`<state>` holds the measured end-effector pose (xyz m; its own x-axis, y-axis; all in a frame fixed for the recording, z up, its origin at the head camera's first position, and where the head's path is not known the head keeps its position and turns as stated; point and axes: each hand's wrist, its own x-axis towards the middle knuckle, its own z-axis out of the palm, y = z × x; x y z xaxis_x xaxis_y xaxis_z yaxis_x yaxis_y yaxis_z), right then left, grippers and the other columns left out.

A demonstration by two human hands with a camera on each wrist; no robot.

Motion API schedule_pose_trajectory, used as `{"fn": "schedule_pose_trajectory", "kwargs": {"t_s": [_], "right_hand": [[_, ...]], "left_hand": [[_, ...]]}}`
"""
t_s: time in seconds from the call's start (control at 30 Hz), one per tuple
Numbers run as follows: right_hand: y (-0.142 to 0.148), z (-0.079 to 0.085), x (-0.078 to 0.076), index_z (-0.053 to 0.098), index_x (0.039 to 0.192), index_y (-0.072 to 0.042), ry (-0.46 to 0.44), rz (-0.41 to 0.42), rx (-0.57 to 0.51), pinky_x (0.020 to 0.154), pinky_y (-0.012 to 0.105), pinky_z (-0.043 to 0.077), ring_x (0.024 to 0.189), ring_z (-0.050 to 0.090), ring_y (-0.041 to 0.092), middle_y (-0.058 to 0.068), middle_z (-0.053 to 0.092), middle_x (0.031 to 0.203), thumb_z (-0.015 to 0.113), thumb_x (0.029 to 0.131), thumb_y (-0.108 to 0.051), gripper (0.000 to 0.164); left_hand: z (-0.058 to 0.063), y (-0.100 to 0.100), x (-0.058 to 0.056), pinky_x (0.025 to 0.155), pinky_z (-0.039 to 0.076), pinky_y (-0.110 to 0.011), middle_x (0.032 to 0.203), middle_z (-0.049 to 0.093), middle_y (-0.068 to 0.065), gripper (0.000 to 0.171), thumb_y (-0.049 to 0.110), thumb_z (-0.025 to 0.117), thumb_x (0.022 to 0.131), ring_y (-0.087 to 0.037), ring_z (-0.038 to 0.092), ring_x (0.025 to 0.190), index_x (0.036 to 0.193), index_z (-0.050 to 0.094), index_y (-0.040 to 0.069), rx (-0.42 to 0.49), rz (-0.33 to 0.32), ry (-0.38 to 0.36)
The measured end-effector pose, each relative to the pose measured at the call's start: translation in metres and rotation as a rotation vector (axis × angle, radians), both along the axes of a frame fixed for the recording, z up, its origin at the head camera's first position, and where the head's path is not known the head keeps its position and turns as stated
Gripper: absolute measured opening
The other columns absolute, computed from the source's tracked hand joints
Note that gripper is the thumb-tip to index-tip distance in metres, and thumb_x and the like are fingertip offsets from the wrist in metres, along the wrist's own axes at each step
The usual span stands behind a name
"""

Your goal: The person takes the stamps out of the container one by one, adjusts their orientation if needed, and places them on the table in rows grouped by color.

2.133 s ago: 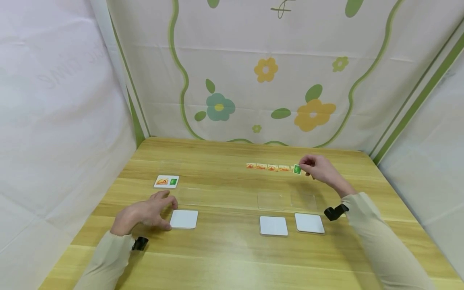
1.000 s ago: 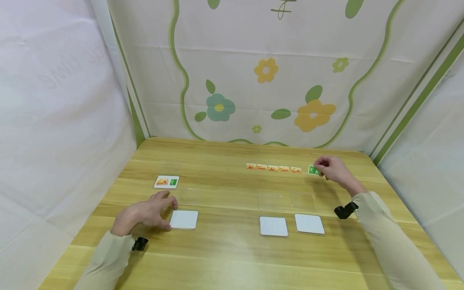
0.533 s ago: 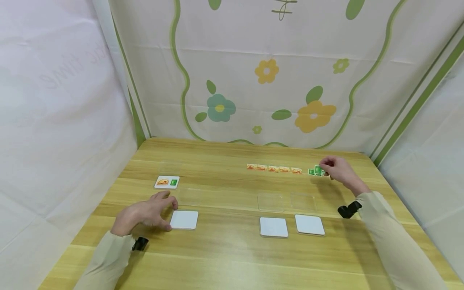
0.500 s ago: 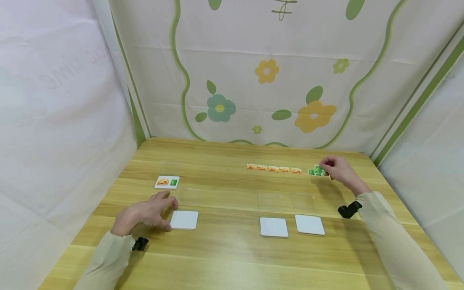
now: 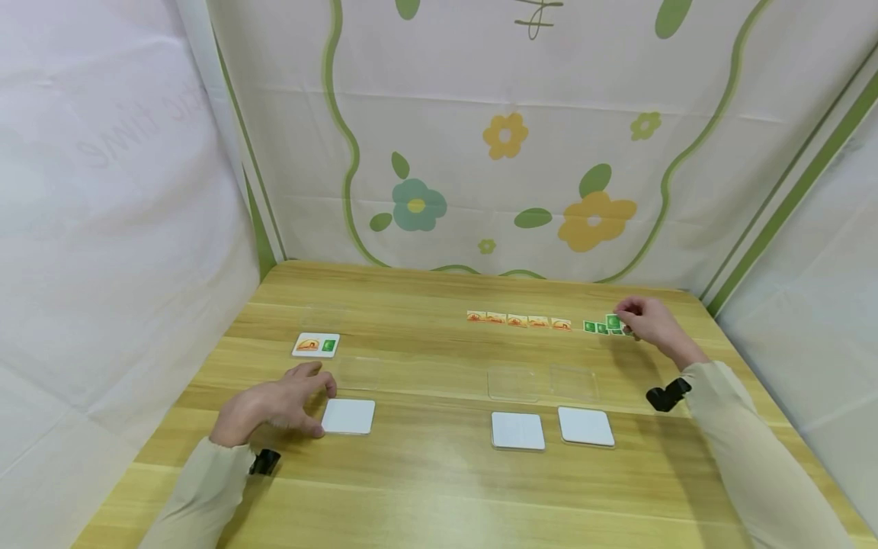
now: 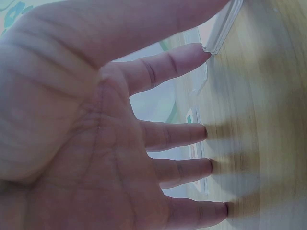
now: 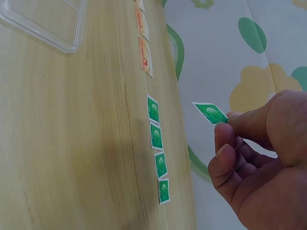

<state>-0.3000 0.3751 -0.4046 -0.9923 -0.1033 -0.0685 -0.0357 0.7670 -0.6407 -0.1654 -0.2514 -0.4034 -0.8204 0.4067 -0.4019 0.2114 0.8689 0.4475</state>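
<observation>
My right hand (image 5: 648, 324) pinches a small green stamp (image 7: 211, 113) between thumb and forefinger, raised over the far right of the table. Below it several green stamps (image 7: 156, 136) lie in a row. To their left is a row of several orange stamps (image 5: 517, 320). My left hand (image 5: 277, 404) rests with spread fingers on the table at the left; its forefinger and thumb touch the left edge of a stack of white cards (image 5: 348, 417). Beyond it lies a white card bearing one orange and one green stamp (image 5: 315, 345).
Two more stacks of white cards, a middle one (image 5: 517, 431) and a right one (image 5: 586, 426), lie at centre right. Behind them are a clear plastic case (image 5: 513, 383) and another clear case (image 5: 575, 382). One more clear case (image 5: 359, 374) is at the left. Printed cloth (image 5: 439, 137) encloses the table.
My right hand has moved rightward from the end of the orange row, and more green stamps now lie in a row beneath it. My left hand has stayed in place.
</observation>
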Motion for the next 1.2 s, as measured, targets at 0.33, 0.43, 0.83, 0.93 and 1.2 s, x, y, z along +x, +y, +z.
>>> {"fn": "schedule_pose_trajectory", "kwargs": {"t_s": [0.33,0.43,0.83,0.93,1.2], "right_hand": [[0.010,-0.004,-0.002,0.055,0.116,0.007,0.003,-0.007,-0.009,0.060,0.033,0.051,0.074,0.059,0.021,0.022,0.060,0.095,0.045,0.103,-0.019,0.031],[0.015,-0.007,-0.003,0.055,0.117,0.008,0.004,-0.006,-0.004,0.060,0.033,0.051,0.076,0.059,0.021,0.022,0.060,0.096,0.045,0.104,-0.020,0.032],[0.031,-0.012,-0.005,0.054,0.119,0.011,0.005,-0.046,0.006,0.061,0.033,0.052,0.076,0.062,0.018,0.028,0.060,0.104,0.044,0.104,-0.019,0.036],[0.035,-0.014,-0.006,0.052,0.121,0.012,-0.007,-0.064,0.020,0.064,0.034,0.053,0.079,0.061,0.022,0.026,0.061,0.102,0.044,0.104,-0.020,0.037],[0.045,-0.023,-0.009,0.052,0.120,0.013,-0.027,-0.074,0.016,0.062,0.032,0.051,0.074,0.059,0.018,0.020,0.063,0.091,0.042,0.104,-0.019,0.037]], "left_hand": [[-0.001,0.000,0.001,0.095,0.038,-0.069,0.157,0.015,-0.030,0.040,0.029,0.081,0.080,-0.055,0.016,0.142,0.107,0.052,0.027,0.006,0.007,-0.008],[-0.001,0.000,0.001,0.095,0.038,-0.069,0.157,0.015,-0.030,0.040,0.029,0.081,0.080,-0.055,0.017,0.142,0.107,0.052,0.027,0.005,0.008,-0.004],[0.001,0.000,0.001,0.093,0.039,-0.068,0.156,0.016,-0.031,0.042,0.029,0.082,0.079,-0.056,0.018,0.141,0.108,0.052,0.025,0.001,-0.008,0.011],[0.001,0.000,0.000,0.094,0.040,-0.067,0.157,0.016,-0.029,0.041,0.030,0.081,0.080,-0.055,0.018,0.142,0.108,0.052,0.027,-0.003,-0.002,0.008],[0.001,0.000,0.000,0.093,0.041,-0.065,0.157,0.017,-0.028,0.040,0.030,0.081,0.081,-0.053,0.019,0.142,0.108,0.052,0.027,-0.001,0.000,0.005]]}}
